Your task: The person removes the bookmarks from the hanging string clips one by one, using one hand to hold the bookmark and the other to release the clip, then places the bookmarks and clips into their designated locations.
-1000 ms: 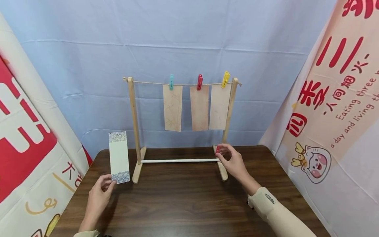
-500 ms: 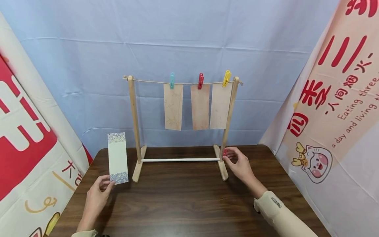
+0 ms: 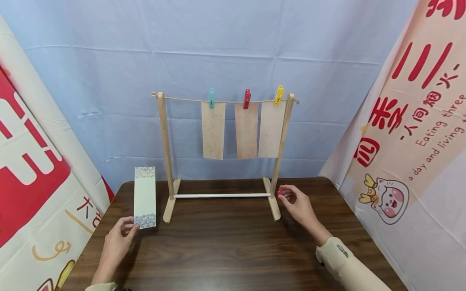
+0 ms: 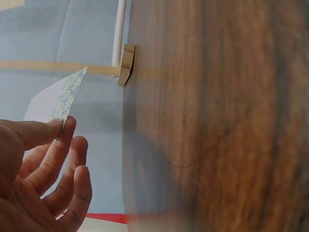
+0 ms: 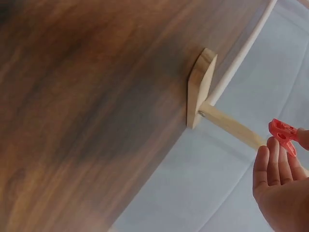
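My left hand [image 3: 118, 242] pinches the lower left corner of a pale paper card [image 3: 145, 194] with blue patterned bands at both ends. It is held upright to the left of the wooden rack [image 3: 164, 141]. In the left wrist view, thumb and forefinger grip the card's patterned end [image 4: 70, 94]. Just right of the rack's right foot, my right hand [image 3: 300, 206] pinches a small red clothespin [image 5: 282, 135] between thumb and fingers. From the rack's string [image 3: 185, 100] hang three paper cards, under a teal clothespin [image 3: 212, 99], a red clothespin [image 3: 247, 99] and a yellow clothespin [image 3: 279, 95].
The rack stands toward the back of a dark wooden table [image 3: 218, 250], its two feet joined by a white rod [image 3: 222, 195]. Behind it hangs a light blue cloth [image 3: 225, 48]. Printed banners flank the table, including a right banner [image 3: 411, 121] with red characters.
My right hand has moved right with the red clothespin, from in front of the rack's right post to beside it. The left hand and its card have sunk slightly.
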The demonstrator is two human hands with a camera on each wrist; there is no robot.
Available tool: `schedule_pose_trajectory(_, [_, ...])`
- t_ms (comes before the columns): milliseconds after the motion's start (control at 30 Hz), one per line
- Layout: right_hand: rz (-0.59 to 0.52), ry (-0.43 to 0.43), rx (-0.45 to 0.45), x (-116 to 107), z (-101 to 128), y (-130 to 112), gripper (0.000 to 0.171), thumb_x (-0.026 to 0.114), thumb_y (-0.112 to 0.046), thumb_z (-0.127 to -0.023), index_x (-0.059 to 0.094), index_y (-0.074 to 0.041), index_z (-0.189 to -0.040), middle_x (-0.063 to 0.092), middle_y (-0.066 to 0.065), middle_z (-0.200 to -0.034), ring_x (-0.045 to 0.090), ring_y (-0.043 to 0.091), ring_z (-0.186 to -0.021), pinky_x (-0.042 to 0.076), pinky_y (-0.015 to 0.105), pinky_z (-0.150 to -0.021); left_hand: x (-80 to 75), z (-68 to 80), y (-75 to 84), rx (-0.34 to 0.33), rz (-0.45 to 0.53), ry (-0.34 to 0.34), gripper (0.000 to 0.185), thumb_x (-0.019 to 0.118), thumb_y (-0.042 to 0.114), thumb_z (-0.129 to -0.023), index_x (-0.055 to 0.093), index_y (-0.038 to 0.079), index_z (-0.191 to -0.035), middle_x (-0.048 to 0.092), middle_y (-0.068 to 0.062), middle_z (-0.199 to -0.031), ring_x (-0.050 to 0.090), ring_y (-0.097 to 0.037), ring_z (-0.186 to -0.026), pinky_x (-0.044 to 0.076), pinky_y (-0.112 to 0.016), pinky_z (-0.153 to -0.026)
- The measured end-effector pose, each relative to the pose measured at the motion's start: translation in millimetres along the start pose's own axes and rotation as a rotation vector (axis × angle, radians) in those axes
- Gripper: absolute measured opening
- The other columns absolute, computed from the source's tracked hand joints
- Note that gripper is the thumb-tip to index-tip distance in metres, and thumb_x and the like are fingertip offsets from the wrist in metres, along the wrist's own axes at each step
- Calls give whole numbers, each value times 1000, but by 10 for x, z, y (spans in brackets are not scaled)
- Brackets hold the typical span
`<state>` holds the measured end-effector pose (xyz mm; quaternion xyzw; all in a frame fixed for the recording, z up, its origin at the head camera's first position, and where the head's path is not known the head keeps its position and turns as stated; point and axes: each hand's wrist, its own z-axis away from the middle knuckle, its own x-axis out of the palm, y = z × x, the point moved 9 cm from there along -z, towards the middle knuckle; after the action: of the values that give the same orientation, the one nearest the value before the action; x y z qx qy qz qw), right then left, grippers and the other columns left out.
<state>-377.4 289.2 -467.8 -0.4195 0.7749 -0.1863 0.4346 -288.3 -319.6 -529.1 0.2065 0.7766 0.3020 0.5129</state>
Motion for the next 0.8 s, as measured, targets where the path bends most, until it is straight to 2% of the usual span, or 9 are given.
schedule_pose_trajectory(67, [1,-4,6,-4,15,33,33,82,4,-92,71,3,-123,77,12,-100,71,23,-89,63,42,-75,13,-2,-11,-5,-7,-13,28,77,15,-102,68,3,-125,81,-15,-104,74,-24,-89,53,-30,-77])
schedule_pose_trajectory(200, [1,-6,27,-15,31,112,33,83,3,-92,71,3,-123,77,13,-100,71,21,-88,60,24,-74,46,-7,-50,-28,-27,-49,30,77,16,-102,67,3,-127,81,-16,-106,76,-30,-92,55,-42,-80])
schedule_pose_trajectory(300, [1,-7,40,-20,38,178,33,83,2,-92,70,4,-123,76,15,-99,71,18,-87,57,17,-73,73,-10,-89,-50,-35,-84,32,76,17,-103,66,2,-130,81,-16,-108,76,-34,-96,55,-48,-84])
schedule_pose_trajectory(667, [62,-36,103,-15,59,402,30,85,-2,-92,72,5,-119,76,11,-94,67,8,-81,57,20,-69,148,-63,-175,-70,-46,-202,34,75,21,-104,67,0,-129,80,-16,-110,75,-31,-99,54,-50,-90])
schedule_pose_trajectory(800, [72,-58,129,-18,56,437,30,84,-4,-93,73,4,-119,76,11,-94,67,10,-80,55,19,-69,155,-74,-190,-63,-50,-215,34,75,22,-104,67,0,-129,81,-15,-108,76,-26,-95,55,-44,-85])
